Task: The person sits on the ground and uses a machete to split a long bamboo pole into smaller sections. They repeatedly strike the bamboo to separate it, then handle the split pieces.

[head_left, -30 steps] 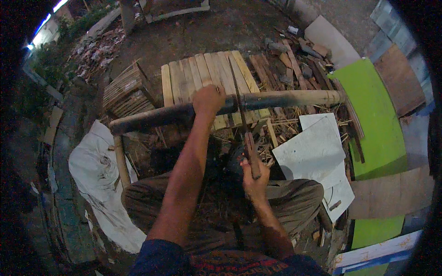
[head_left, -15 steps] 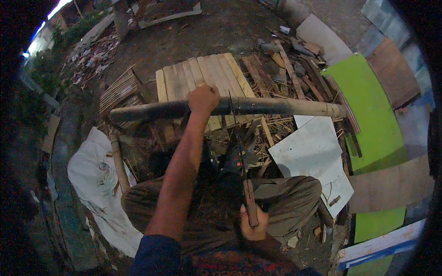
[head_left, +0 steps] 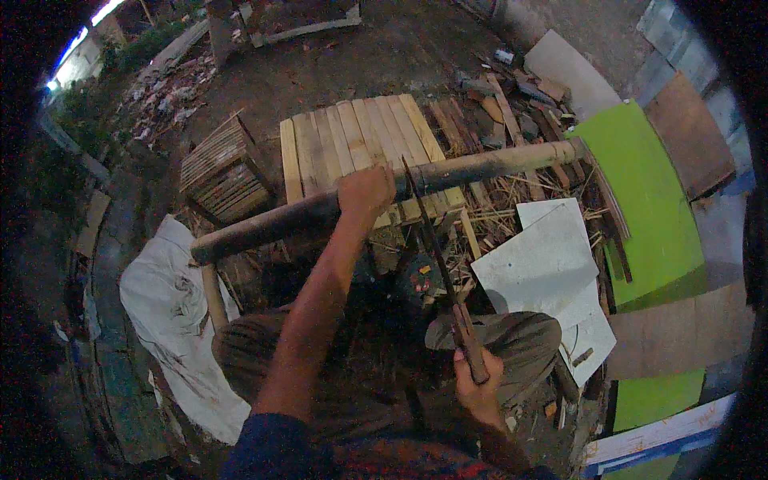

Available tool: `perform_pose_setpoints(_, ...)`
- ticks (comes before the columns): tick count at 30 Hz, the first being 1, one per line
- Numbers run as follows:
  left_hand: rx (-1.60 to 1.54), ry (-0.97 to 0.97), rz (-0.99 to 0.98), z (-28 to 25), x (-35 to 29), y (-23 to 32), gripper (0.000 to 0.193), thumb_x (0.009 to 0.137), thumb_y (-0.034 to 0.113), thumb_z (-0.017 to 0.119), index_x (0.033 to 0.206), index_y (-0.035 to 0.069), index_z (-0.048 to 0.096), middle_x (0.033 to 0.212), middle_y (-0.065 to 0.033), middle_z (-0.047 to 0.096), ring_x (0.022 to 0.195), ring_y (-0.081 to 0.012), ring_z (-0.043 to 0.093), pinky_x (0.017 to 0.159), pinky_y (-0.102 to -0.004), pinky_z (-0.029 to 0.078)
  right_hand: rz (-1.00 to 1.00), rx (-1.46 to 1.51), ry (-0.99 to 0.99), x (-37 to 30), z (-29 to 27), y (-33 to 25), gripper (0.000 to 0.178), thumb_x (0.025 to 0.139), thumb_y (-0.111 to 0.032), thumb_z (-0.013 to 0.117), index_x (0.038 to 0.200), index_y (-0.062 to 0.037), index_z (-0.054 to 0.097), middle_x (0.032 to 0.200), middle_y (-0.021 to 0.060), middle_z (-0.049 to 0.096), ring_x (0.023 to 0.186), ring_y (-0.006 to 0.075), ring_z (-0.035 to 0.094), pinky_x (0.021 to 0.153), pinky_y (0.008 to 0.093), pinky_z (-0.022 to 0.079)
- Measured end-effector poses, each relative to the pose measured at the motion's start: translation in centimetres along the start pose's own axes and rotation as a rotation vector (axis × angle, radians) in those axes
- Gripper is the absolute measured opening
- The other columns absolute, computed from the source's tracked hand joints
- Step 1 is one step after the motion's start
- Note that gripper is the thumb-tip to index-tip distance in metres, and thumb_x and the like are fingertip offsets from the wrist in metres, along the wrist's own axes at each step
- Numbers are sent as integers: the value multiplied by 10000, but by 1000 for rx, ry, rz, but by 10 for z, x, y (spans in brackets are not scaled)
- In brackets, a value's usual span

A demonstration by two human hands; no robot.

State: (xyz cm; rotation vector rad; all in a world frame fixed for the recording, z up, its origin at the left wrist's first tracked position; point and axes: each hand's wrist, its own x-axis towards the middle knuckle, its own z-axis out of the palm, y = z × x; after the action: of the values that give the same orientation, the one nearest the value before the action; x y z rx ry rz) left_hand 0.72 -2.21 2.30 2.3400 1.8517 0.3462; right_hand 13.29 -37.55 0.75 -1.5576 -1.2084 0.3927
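A thick bamboo pole (head_left: 496, 164) lies across in front of me, slanting from near left to far right, with a dark stretch in its middle. My left hand (head_left: 367, 192) is wrapped round it from above, near the middle. Low on the right, my right hand (head_left: 478, 386) grips the wooden handle of a handsaw (head_left: 437, 250). Its narrow dark blade points away from me and crosses the pole just right of my left hand. Whether the teeth have bitten into the bamboo I cannot make out. My bent knees flank the dim space beneath the pole.
Beyond the pole is a slatted wooden top (head_left: 352, 136), with a slatted crate (head_left: 228, 168) to its left. A white sack (head_left: 172, 292) lies left. To the right are white sheets (head_left: 540, 256), a green panel (head_left: 644, 192) and piled scrap wood (head_left: 508, 112).
The pole has swung, its right end going farther away and its left end nearer. My left hand has shifted slightly right with it. My right hand and the saw have moved right.
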Motion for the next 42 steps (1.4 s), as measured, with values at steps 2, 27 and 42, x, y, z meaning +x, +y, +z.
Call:
perform_pose_setpoints(2,-15,20,24,5,2,-1,546,995,412,385,849,17,732,837,-226,713,789,-403,702,756,-525,543,60,40,-16,10,-1,-4,120,902,-115,687,848,-18,642,652,-8,549,577,74,474,516,288,373)
perform_pose_setpoints(27,17,71,94,13,10,-16,449,947,387,453,863,41,726,805,-221,704,739,-405,700,707,-512,558,69,112,-119,104,73,7,142,913,-161,665,948,-23,669,699,100,627,628,182,602,582,350,473)
perform_pose_setpoints(42,-40,29,36,13,9,-10,463,933,371,444,838,27,738,781,-224,701,751,-419,692,798,-518,537,235,182,-114,82,81,-4,150,941,-151,644,918,-3,653,665,21,589,572,95,511,520,290,402)
